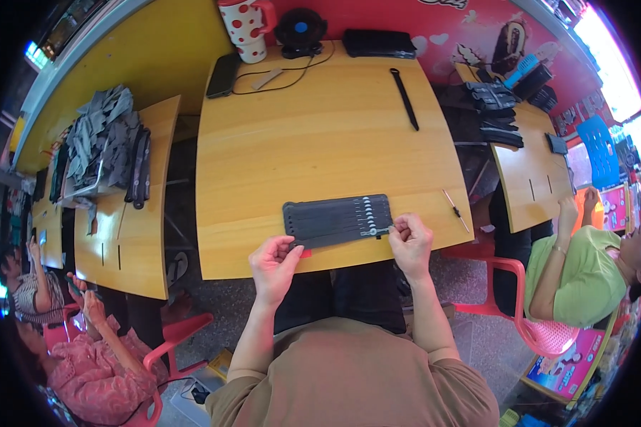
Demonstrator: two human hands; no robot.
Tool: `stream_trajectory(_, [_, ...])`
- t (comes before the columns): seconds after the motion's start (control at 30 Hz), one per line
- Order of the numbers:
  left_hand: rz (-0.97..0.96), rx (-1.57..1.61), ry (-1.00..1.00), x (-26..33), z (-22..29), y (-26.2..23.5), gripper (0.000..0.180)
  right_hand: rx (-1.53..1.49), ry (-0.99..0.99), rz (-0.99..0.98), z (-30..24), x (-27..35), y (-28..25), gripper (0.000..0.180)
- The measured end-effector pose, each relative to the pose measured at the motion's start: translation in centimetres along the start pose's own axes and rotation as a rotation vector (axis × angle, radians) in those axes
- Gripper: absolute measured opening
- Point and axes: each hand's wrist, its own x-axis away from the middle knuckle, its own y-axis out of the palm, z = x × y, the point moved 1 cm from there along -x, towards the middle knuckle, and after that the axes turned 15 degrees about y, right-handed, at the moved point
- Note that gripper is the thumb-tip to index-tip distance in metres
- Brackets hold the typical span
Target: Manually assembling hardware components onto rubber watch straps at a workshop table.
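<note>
Near the front edge of the table (320, 149) lies a row of dark grey strap-like strips (327, 217), side by side and overlapping. Pale printed marks run down the row's right part. My left hand (274, 265) pinches the rounded left end of the nearest grey strap (335, 235), beside a small red piece (306, 253) at the table edge. At that strap's right end the fingers of my right hand (411, 240) are closed on it. A thin pointed stick with a dark middle (456, 210) lies to the right of my right hand.
One dark strap (406, 99) lies at the far right. At the back stand a dotted tumbler (246, 32), a small black fan (300, 32), a phone (223, 75) and a black bundle (379, 43). Side tables hold grey strip piles (103, 139); people sit on both sides.
</note>
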Motion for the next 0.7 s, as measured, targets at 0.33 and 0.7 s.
stream_trajectory(0.33, [0.024,-0.153,0.119,-0.1,0.8,0.8,0.027,-0.014,0.027,-0.038,0.4,0.0,-0.1,0.016])
stream_trajectory(0.7, [0.071,-0.25,0.156,-0.3,1.4,1.1,0.035,-0.022,-0.001,-0.011,0.4,-0.2,0.0,0.016])
